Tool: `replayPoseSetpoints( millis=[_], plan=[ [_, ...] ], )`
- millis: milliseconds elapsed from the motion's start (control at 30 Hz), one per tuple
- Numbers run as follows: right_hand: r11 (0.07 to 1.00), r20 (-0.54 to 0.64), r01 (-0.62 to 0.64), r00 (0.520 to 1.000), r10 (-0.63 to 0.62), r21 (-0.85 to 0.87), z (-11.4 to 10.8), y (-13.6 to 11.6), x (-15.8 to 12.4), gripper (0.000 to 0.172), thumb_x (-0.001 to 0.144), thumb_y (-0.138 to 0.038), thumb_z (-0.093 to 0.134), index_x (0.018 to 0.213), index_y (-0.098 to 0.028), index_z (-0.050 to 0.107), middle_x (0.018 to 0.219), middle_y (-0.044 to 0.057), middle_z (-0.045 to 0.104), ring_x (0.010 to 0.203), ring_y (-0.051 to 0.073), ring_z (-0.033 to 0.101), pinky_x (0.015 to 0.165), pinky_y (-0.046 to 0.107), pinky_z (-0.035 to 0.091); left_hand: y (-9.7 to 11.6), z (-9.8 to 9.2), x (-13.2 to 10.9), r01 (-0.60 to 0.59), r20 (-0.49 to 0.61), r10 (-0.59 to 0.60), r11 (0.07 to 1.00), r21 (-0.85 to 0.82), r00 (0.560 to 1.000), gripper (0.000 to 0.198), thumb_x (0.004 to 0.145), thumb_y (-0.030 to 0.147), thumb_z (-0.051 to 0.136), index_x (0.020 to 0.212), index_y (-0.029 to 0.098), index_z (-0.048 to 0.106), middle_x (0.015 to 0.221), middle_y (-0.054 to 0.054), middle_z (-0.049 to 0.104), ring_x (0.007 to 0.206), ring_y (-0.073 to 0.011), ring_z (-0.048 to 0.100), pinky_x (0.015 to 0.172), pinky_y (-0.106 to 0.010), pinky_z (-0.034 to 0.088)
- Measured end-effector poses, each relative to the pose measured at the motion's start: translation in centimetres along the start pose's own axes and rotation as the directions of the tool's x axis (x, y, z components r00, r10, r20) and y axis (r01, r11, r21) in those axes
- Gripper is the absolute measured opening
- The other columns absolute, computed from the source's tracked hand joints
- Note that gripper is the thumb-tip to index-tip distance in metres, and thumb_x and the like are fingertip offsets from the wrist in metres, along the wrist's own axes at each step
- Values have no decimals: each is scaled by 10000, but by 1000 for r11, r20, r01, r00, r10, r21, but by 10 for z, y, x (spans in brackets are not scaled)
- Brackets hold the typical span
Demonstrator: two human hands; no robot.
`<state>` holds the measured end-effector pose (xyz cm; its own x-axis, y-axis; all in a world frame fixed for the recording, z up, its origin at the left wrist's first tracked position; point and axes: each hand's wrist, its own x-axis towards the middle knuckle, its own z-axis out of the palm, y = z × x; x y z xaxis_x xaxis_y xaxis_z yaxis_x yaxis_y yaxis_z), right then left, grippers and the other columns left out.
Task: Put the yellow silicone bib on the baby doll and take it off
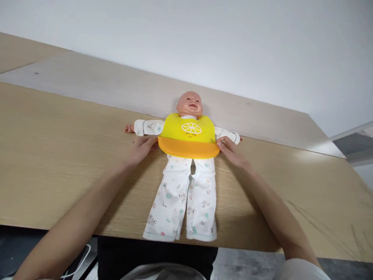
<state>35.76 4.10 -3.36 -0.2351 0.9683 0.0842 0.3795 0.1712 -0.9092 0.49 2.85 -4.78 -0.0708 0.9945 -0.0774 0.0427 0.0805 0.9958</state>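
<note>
A baby doll (189, 104) in white printed pyjamas (183, 198) lies on its back on the wooden table (58, 155), head toward the wall. It wears a yellow bib (188, 134) with an orange catch pocket and a lemon face print. My left hand (142, 149) rests at the bib's left lower corner, fingers stretched toward it and touching its edge. At the bib's right lower corner my right hand (231, 151) has its fingertips pinching or pressing the orange rim. The doll's arms stretch out sideways.
A white wall rises behind the table. The doll's trouser legs reach the table's near edge (116, 233). A white cable (81, 256) hangs below the edge at the lower left. Dark floor shows under the table.
</note>
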Motion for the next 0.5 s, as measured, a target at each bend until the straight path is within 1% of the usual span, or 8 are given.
replayPoseSetpoints(
  millis=[33, 67, 133, 200, 233, 300, 400, 500],
  plan=[
    [1000, -18, -18, 1000, 18, 24, 6, 2, -1, 495, 832, -690, 591, 878, -200, 537, 781, 9, 536, 712, 130, 493, 632, 257, 442, 1, 6, -1, 52, 52, -48, 996, -73, 997, 264, 821, 394, 644, 842, 139, 709, 879, -43, 721, 947, -241, 627, 923, -377, 517],
    [998, -44, -31, 999, 33, 54, 12, 4, -1, 478, 829, -672, 605, 875, -201, 534, 775, 5, 537, 711, 129, 488, 629, 251, 435, 3, 11, -1, 84, 98, -70, 985, -151, 993, 268, 836, 377, 610, 927, 147, 712, 970, -36, 725, 1050, -243, 613, 973, -361, 496],
    [989, -116, -30, 992, 47, 142, 25, 11, 0, 434, 814, -618, 640, 876, -202, 530, 796, 0, 549, 739, 129, 493, 650, 241, 431, 5, 23, 0, 91, 137, -50, 945, -313, 989, 284, 839, 314, 560, 1040, 161, 689, 1055, -24, 717, 1147, -226, 587, 1017, -328, 469],
    [965, -166, -18, 984, 63, 261, 36, 18, 3, 396, 784, -552, 673, 885, -203, 514, 846, -2, 566, 785, 131, 512, 684, 235, 437, 9, 31, 3, 95, 137, -37, 890, -446, 990, 295, 820, 246, 491, 1044, 159, 660, 1056, -30, 715, 1111, -212, 606, 997, -318, 476],
    [946, -166, -20, 983, 77, 323, 40, 21, 5, 384, 763, -517, 682, 897, -207, 499, 874, -3, 574, 805, 134, 525, 698, 236, 444, 11, 35, 6, 109, 126, -52, 862, -494, 991, 291, 808, 231, 456, 1013, 154, 648, 1030, -40, 717, 1068, -212, 622, 972, -323, 490],
    [904, -148, -34, 983, 107, 425, 47, 23, 10, 376, 716, -452, 674, 921, -216, 465, 914, -3, 584, 826, 145, 550, 713, 245, 458, 14, 39, 10, 141, 109, -97, 817, -560, 989, 279, 810, 257, 416, 959, 152, 627, 969, -57, 719, 1009, -223, 645, 917, -340, 517],
    [864, -158, -49, 976, 147, 502, 54, 19, 16, 378, 630, -389, 627, 918, -222, 446, 925, 0, 590, 828, 164, 570, 701, 260, 467, 18, 45, 14, 160, 89, -134, 782, -603, 987, 259, 800, 372, 474, 902, 173, 603, 881, -60, 711, 951, -254, 666, 850, -371, 543],
    [842, -203, -52, 961, 190, 538, 60, 12, 17, 394, 575, -371, 588, 914, -229, 447, 926, 2, 601, 810, 174, 575, 670, 273, 467, 22, 52, 18, 113, 64, -93, 768, -631, 994, 207, 712, 363, 577, 836, 198, 577, 839, -39, 695, 934, -251, 674, 847, -369, 546]
  ],
)
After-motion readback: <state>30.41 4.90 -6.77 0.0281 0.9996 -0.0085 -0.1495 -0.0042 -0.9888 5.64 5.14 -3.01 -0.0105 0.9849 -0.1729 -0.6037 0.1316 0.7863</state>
